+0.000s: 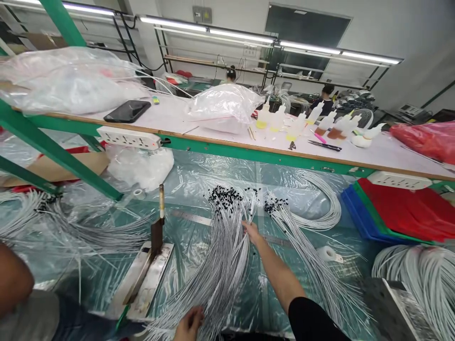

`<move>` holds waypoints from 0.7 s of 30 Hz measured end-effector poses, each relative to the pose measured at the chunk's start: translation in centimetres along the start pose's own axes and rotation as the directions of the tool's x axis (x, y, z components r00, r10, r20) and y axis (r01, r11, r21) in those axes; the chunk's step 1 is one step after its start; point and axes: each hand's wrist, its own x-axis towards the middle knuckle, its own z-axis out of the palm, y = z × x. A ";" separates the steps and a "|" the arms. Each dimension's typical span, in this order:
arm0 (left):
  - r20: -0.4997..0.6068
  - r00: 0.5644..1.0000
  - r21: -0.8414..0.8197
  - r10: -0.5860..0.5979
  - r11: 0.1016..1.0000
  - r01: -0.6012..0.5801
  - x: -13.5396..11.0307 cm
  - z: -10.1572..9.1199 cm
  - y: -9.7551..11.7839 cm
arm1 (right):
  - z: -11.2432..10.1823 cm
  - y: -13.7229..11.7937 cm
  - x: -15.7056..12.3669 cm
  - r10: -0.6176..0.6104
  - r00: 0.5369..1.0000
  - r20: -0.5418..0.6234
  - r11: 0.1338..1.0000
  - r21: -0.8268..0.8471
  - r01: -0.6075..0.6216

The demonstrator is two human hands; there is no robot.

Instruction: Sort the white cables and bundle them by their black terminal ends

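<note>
Right grip (251,231) touches thin grey wires (227,237), black-tipped and bunched.

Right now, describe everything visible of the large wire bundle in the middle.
The wire bundle is many thin, pale grey strands, plastic-coated by their look, with black tips crowded at the far end. It lies on the sheeted table, curving toward the near left, where it spreads. The right hand touches strands at its right edge, below the tips; the left hand is near its close end, contact unclear.
</note>
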 end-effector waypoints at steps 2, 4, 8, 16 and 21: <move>-0.049 0.994 0.047 0.101 0.994 -0.099 -0.1 1.9 1.8 | 0.2 -0.2 -0.3 0.050 0.999 -0.008 0.999 0.005 -0.050; -0.030 0.985 0.093 0.171 0.981 -0.168 -0.1 3.7 3.8 | 0.3 -0.6 -0.6 0.081 0.997 -0.012 0.997 0.020 -0.080; 0.024 0.967 0.115 0.253 0.960 -0.254 1.0 6.0 7.3 | -0.1 -1.7 -1.6 0.091 0.996 0.002 0.992 0.084 -0.091; 0.051 0.883 0.267 0.466 0.846 -0.462 5.3 8.4 11.3 | -1.5 -4.1 -5.6 -0.037 0.997 -0.060 0.962 0.268 0.052; 0.142 0.787 0.437 0.600 0.675 -0.594 6.0 12.3 13.1 | -3.2 -6.4 -9.5 -0.132 0.978 -0.163 0.916 0.357 0.183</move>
